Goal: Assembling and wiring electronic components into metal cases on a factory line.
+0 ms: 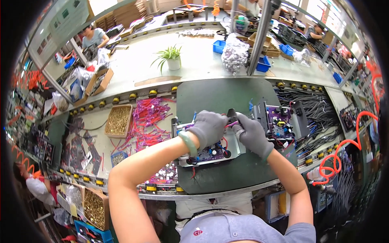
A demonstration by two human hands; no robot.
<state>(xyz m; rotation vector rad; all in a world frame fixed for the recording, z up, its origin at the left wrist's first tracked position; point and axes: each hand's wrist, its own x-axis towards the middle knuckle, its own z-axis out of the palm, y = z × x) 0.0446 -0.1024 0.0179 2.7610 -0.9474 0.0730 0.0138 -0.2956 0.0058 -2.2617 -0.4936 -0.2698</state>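
1. Right now I am pressing my left hand (207,127), gloved in grey, down over the purple circuit board (210,153), fingers curled shut on its upper edge.
2. My right hand (253,135), also gloved, is gripping a dark tool (232,116) upright, fingers wrapped closed around its handle, its tip meeting the board just beside my left hand.
3. That board is sitting in a pale metal tray (237,149) on the dark green mat (227,97), directly in front of me.
4. A second purple board (279,121) is standing just to the right of my right hand.
5. Pink wires (150,117) are lying in a heap to my left, beside a box of brass parts (118,120).
6. An orange coiled hose (344,150) is hanging far right, well apart.
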